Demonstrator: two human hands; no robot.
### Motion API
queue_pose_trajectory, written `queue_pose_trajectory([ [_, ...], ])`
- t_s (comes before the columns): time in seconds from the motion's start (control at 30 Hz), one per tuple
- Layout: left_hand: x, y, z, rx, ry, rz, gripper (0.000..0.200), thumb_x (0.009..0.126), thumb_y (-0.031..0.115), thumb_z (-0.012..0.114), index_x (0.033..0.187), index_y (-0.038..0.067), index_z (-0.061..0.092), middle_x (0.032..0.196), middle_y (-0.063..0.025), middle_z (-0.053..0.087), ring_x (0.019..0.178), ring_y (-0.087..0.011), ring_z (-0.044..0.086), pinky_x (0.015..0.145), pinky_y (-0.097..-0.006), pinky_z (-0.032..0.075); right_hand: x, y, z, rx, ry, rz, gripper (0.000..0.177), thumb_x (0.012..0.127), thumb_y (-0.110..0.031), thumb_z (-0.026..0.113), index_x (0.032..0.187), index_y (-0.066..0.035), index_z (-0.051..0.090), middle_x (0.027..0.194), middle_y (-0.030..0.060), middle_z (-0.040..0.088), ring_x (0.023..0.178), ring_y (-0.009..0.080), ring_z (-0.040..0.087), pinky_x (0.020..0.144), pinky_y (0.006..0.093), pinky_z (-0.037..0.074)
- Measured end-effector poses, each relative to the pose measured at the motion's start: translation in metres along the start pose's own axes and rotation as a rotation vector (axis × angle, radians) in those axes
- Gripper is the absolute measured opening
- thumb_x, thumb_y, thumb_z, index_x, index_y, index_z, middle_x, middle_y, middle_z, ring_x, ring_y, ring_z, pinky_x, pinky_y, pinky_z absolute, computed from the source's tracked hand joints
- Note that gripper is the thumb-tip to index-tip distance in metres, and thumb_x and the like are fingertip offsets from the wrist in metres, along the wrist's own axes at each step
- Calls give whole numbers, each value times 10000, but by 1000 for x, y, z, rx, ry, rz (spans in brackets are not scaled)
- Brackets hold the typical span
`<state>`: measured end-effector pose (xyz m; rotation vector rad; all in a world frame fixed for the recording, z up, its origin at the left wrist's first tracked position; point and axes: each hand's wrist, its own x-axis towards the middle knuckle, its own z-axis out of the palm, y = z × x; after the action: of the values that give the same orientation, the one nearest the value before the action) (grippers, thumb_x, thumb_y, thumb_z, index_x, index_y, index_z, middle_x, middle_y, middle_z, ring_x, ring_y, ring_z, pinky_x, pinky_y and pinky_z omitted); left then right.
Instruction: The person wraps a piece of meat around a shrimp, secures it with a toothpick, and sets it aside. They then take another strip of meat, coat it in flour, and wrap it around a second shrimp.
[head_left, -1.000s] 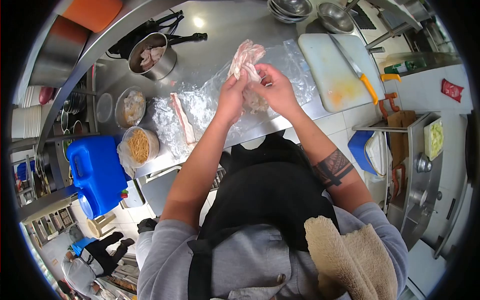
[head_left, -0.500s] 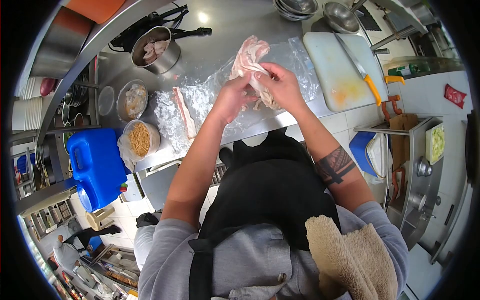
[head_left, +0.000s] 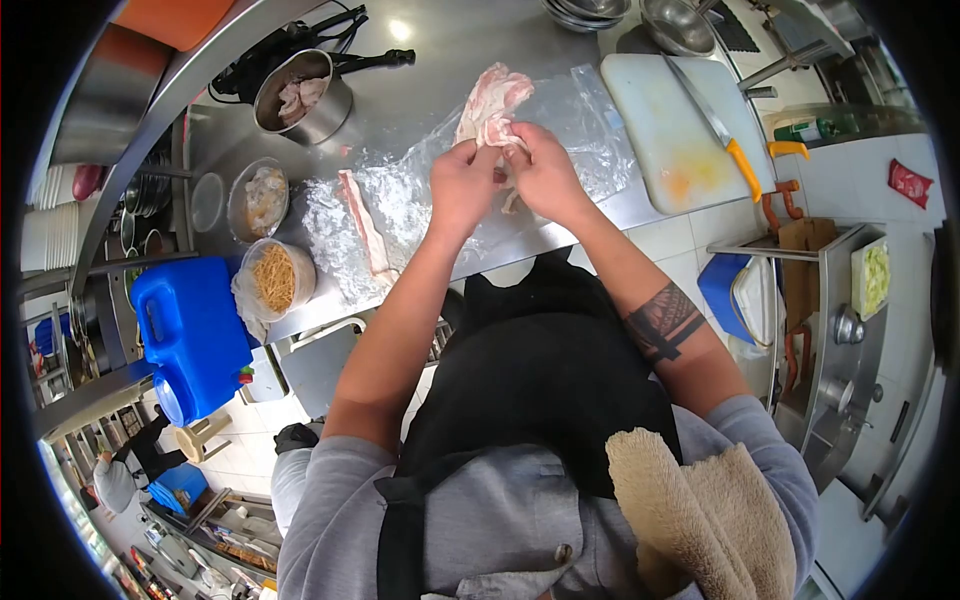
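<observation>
Both hands grip a clump of raw pale-pink meat slices (head_left: pixel 490 100) above a clear plastic sheet (head_left: pixel 585 120) on the steel counter (head_left: pixel 430 60). My left hand (head_left: pixel 462 185) pinches the clump's lower left side. My right hand (head_left: pixel 545 175) holds its lower right side, fingers curled around a slice. The top of the clump sticks up above both hands. A single long strip of meat (head_left: pixel 362 220) lies flat on the sheet to the left of my hands.
A white cutting board (head_left: pixel 670 130) with an orange-handled knife (head_left: pixel 722 135) lies to the right. On the left stand a steel pot of meat (head_left: pixel 300 95), a bowl (head_left: pixel 258 200), a tub of noodles (head_left: pixel 278 282) and a blue jug (head_left: pixel 190 335). Steel bowls (head_left: pixel 672 22) sit behind.
My hands drew closer together on the meat clump and shifted slightly left and down. The strip on the sheet has not moved.
</observation>
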<state>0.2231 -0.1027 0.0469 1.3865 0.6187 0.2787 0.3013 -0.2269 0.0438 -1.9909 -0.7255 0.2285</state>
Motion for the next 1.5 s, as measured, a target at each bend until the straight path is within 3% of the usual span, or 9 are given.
queue_pose_trajectory([
  [0.17,-1,9,-5,-10,14,-86,224,955,146,631,894,-43,733,796,-134,728,666,-182,726,493,-337,513,-2,-3,2,25,-17,53,295,1059,-118,566,1324,5,604,1238,253,668,1124,424,659,977,471,528],
  [0.23,-1,11,-8,-136,-28,-170,209,926,33,639,1043,-119,723,948,-165,741,782,-240,746,709,-330,609,-2,-4,0,89,-38,85,289,1061,-115,564,1324,-3,606,1213,248,684,1113,419,668,969,468,531],
  [0.3,-2,7,-10,-197,-39,-177,214,925,6,625,1062,-134,710,981,-176,741,812,-249,746,729,-338,617,-2,-2,-2,96,-65,128,258,1076,-94,561,1312,-5,614,1178,204,721,1079,316,699,956,390,537],
  [0.5,1,1,-13,-354,-83,-194,221,935,-54,590,1111,-148,684,1046,-185,736,900,-243,740,797,-344,631,5,23,-1,338,-143,236,285,1078,-105,573,1343,-4,606,1165,112,711,1061,178,659,960,339,527],
  [0.63,4,1,-12,-435,-49,-186,175,952,-18,623,1083,-112,692,1016,-142,731,883,-206,725,800,-327,626,3,19,11,601,-70,241,299,1074,-165,582,1309,17,614,1139,185,720,1049,231,694,940,387,536],
  [0.73,3,11,-9,-334,-31,-188,157,956,17,656,1061,-93,696,997,-117,726,861,-191,716,788,-314,624,-3,-5,4,321,-39,136,321,1070,-191,595,1298,33,612,1107,192,729,1012,217,694,924,367,535],
  [1.07,4,-7,-7,-363,29,-155,185,996,29,655,1125,-100,685,1044,-163,729,875,-213,738,775,-324,640,6,22,11,527,70,324,256,1090,-170,549,1207,20,675,996,90,724,864,142,653,782,313,533],
  [1.13,0,-8,-11,-400,36,-268,204,1026,28,631,1175,-108,662,1069,-168,725,902,-236,742,817,-344,650,7,20,11,603,80,376,238,1102,-148,541,1216,16,669,1014,56,714,865,108,632,777,284,530],
  [1.5,10,-28,-31,-650,73,-348,253,1071,-2,508,1315,-69,495,1263,-201,615,1135,-346,685,996,-468,631,20,33,-16,854,277,468,279,1111,-183,575,1259,46,633,1064,144,716,926,234,740,797,365,620],
])
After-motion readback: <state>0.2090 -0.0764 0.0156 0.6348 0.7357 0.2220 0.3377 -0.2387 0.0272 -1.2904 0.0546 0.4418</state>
